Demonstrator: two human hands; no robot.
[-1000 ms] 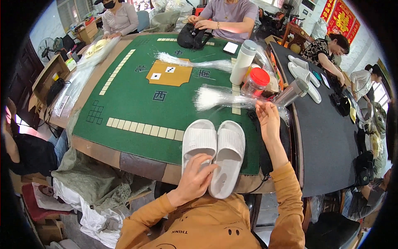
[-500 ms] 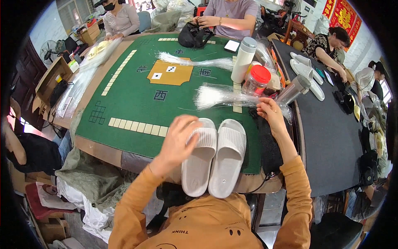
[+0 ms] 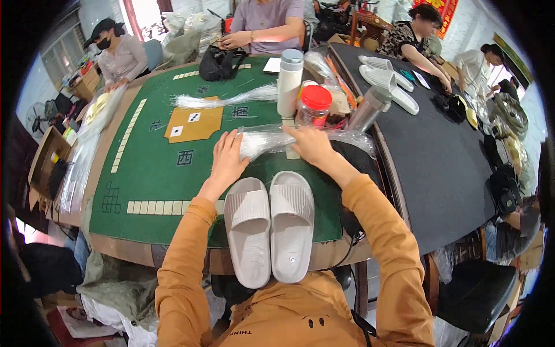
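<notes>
A bundle of thin white strands point(image 3: 256, 144), partly in a clear plastic sleeve point(image 3: 354, 139), lies on the green tabletop. My left hand point(image 3: 227, 159) is at its loose left end, open, fingers stretched forward and touching or very near the strands. Over the sleeved part, my right hand point(image 3: 315, 147) has its forefinger extended left and the other fingers curled round the bundle; its thumb is hidden. A pair of light grey slides, the left slide point(image 3: 248, 231) and the right slide point(image 3: 292, 228), rests side by side at the near edge, toes pointing away from me.
Farther back lies a second strand bundle point(image 3: 231, 98). A white bottle point(image 3: 290, 84), a red-lidded jar point(image 3: 314, 107) and a clear tumbler point(image 3: 368, 110) stand behind my right hand. The dark table point(image 3: 439, 173) on the right holds more slides point(image 3: 388, 84). Several people sit around.
Both hands have moved forward: the left from above the left slide to the strands' end, the right leftward along the bundle. My view has shifted, moving the scene left in the picture.
</notes>
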